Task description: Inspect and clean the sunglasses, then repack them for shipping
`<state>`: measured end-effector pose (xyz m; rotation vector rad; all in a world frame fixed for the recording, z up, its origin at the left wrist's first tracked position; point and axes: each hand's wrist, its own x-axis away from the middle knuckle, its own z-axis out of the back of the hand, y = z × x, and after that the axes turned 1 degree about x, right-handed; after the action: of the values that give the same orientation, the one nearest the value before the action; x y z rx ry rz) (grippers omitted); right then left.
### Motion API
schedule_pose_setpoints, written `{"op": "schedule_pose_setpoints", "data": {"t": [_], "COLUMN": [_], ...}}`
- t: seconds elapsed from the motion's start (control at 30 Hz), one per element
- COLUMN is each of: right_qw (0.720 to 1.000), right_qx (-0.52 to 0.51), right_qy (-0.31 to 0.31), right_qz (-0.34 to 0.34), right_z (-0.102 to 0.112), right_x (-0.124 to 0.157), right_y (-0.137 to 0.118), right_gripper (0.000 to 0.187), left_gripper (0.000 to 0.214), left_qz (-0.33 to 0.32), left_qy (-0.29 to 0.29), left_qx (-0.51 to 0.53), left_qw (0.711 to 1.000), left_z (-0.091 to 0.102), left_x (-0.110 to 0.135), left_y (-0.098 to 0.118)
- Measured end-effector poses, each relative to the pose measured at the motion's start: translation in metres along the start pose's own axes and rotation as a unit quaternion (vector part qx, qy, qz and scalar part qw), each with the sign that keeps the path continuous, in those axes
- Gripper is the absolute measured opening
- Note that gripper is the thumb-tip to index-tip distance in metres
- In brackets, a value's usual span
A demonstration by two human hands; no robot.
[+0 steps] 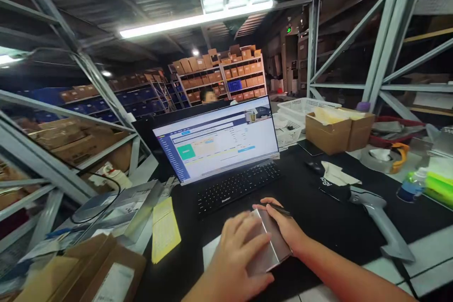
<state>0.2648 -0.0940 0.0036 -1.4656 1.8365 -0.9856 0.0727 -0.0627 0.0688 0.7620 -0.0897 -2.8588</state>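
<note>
My left hand (236,255) lies on top of a small grey flat box (272,245) on the black desk mat (336,222), fingers curled over it. My right hand (285,229) grips the box's right side and also holds a black pen (279,208) between its fingers. Just beyond the hands lies a black keyboard (235,186), and behind it stands a lit monitor (219,139) showing a form page.
A grey barcode scanner (380,219) lies to the right. Cardboard boxes (338,130) and white baskets (304,107) stand behind it. A yellow slip (164,229), papers and a carton (102,269) sit at left. Metal racking flanks both sides. A person sits behind the monitor.
</note>
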Motion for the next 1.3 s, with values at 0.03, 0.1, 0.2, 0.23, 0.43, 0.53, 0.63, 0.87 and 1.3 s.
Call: {"op": "schedule_pose_setpoints", "data": {"t": [0.03,0.1,0.2,0.23,0.43,0.53,0.63,0.87,1.3], "right_qw": [1.000,0.999,0.995,0.992,0.962,0.964,0.979,0.974,0.895], "right_qx": [0.003,0.030,0.092,0.113,0.126,0.050,0.014,0.022,0.420], "right_qy": [-0.011,-0.018,-0.019,-0.018,0.085,0.024,-0.096,-0.205,-0.110], "right_qz": [0.004,0.012,0.032,0.048,0.228,0.258,0.182,0.097,0.106], "right_z": [0.002,0.003,0.002,0.002,0.011,0.015,0.012,0.002,-0.050], "right_x": [-0.001,-0.002,-0.003,-0.003,-0.003,0.003,0.013,0.036,0.030], "right_y": [0.000,0.000,0.000,-0.001,-0.019,-0.037,-0.050,-0.042,-0.121], "right_gripper": [0.034,0.034,0.037,0.038,0.030,0.021,0.020,0.019,0.020], "left_gripper": [0.071,0.071,0.061,0.057,0.054,0.055,0.055,0.057,0.057], "left_qz": [0.013,0.031,0.038,0.037,0.021,0.019,0.023,0.010,0.013], "left_qy": [-0.031,-0.062,-0.044,-0.029,0.026,0.037,0.034,0.061,0.056], "left_qx": [0.022,0.077,0.162,0.185,0.253,0.260,0.267,0.265,0.260], "left_qw": [0.999,0.995,0.985,0.982,0.967,0.965,0.963,0.962,0.964], "left_z": [0.004,0.007,0.002,0.000,-0.002,-0.001,-0.001,-0.003,-0.004], "left_x": [-0.005,-0.014,-0.019,-0.019,-0.012,-0.013,-0.017,-0.011,-0.015], "left_y": [-0.006,-0.018,-0.034,-0.039,-0.053,-0.054,-0.054,-0.058,-0.051]}}
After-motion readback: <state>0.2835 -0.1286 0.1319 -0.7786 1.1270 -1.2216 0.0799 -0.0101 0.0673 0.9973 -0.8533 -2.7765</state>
